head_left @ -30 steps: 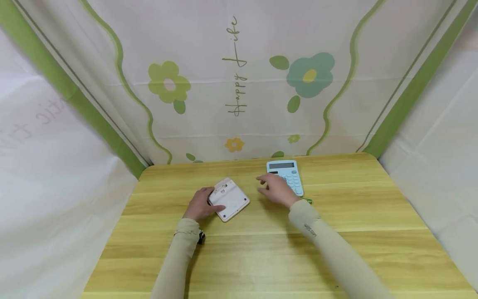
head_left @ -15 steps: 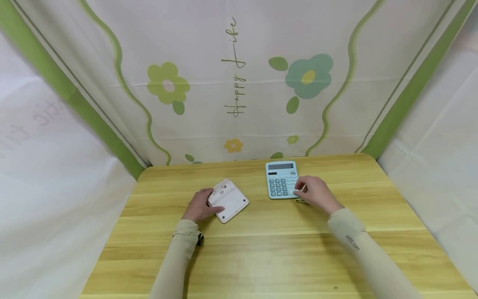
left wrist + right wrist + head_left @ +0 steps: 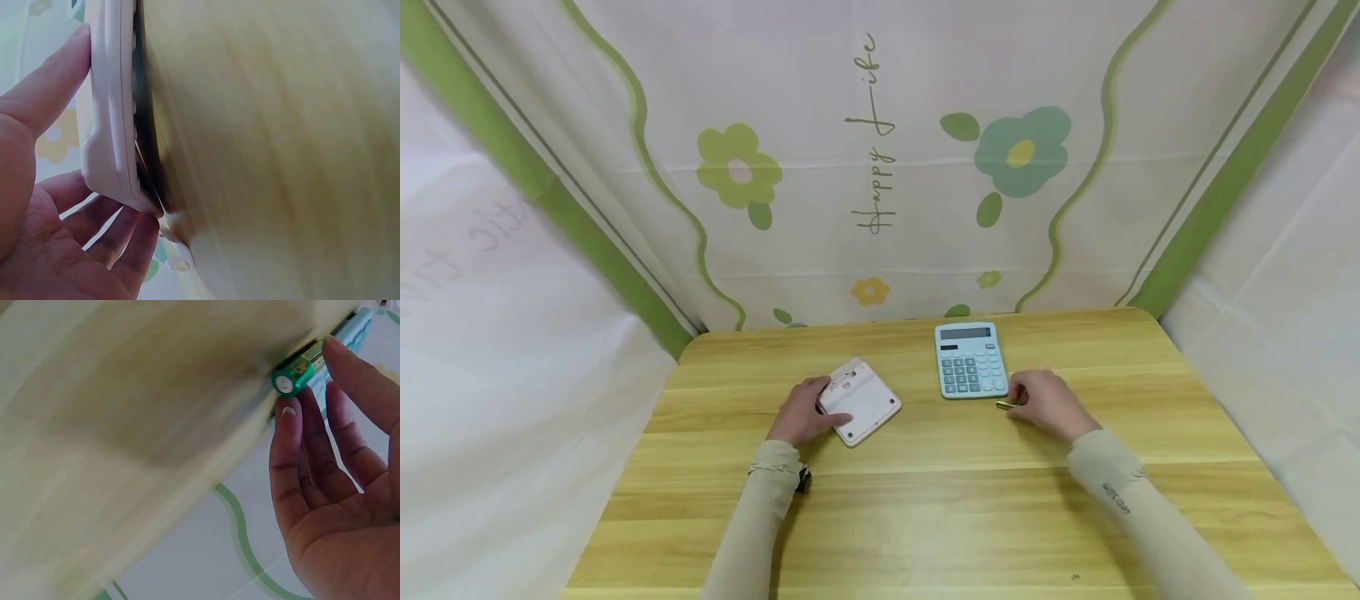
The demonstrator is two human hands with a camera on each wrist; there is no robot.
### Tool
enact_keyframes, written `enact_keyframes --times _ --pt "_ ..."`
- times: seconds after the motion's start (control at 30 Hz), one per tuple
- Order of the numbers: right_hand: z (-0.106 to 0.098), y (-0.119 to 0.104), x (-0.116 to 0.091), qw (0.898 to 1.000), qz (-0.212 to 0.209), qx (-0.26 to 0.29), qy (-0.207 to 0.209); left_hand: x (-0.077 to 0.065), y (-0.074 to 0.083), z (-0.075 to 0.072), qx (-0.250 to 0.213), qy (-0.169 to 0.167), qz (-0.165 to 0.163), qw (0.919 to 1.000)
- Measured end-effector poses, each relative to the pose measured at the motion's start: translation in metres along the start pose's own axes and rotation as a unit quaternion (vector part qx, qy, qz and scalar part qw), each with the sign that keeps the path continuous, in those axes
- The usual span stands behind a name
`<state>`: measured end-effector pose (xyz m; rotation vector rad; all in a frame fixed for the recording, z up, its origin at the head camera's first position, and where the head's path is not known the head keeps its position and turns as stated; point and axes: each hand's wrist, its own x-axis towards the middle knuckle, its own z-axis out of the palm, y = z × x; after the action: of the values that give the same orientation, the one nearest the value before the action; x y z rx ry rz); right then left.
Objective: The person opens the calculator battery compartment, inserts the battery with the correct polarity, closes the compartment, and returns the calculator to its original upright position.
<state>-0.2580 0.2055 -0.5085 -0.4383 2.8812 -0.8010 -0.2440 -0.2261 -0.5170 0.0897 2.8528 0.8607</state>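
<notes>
A small green-and-gold cylindrical battery (image 3: 295, 376) sits pinched between thumb and fingers of the right hand (image 3: 1051, 403), the grip only as wide as the battery, just beside the lower right corner of a light-blue rectangular calculator (image 3: 972, 360). The left hand (image 3: 801, 413) grips a pale, squarish plastic calculator (image 3: 867, 403) lying back side up, thumb across its back. A strip of yellow wood-grain tabletop (image 3: 917, 517) separates the calculators; its far edge runs near the blue one's top, against white flowered cloth (image 3: 808, 75).
</notes>
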Motion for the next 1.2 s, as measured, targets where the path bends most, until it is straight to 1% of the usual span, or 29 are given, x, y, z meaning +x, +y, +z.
enact_keyframes --times 0.2,0.37,0.5,0.6,0.77,0.87,1.03,1.2 --pt "0.005 0.001 0.002 1.000 0.000 -0.007 -0.007 -0.001 -0.001 0.000 -0.007 0.002 0.000 1.0000" --pt "0.003 -0.004 0.005 0.999 -0.021 0.032 -0.009 -0.001 0.000 -0.001 -0.011 0.006 -0.003 0.9999" --pt "-0.002 -0.014 0.007 0.996 -0.060 0.069 0.009 -0.001 0.000 -0.001 -0.011 0.004 -0.002 0.9999" --pt "-0.006 -0.025 0.007 0.991 -0.093 0.089 0.025 -0.001 0.000 0.000 -0.011 0.005 0.000 0.9999" --pt "-0.012 -0.045 0.004 0.983 -0.118 0.139 0.034 -0.001 0.000 0.000 -0.013 0.007 -0.001 0.9999" --pt "-0.014 -0.055 0.003 0.975 -0.133 0.175 0.035 -0.001 0.001 0.000 -0.017 0.007 -0.004 0.9998" --pt "-0.013 -0.063 0.006 0.964 -0.144 0.222 0.040 -0.001 -0.001 0.002 -0.016 0.007 -0.005 0.9998" --pt "-0.013 -0.067 0.006 0.953 -0.162 0.251 0.045 0.000 -0.002 0.003 -0.012 0.008 -0.002 0.9999"
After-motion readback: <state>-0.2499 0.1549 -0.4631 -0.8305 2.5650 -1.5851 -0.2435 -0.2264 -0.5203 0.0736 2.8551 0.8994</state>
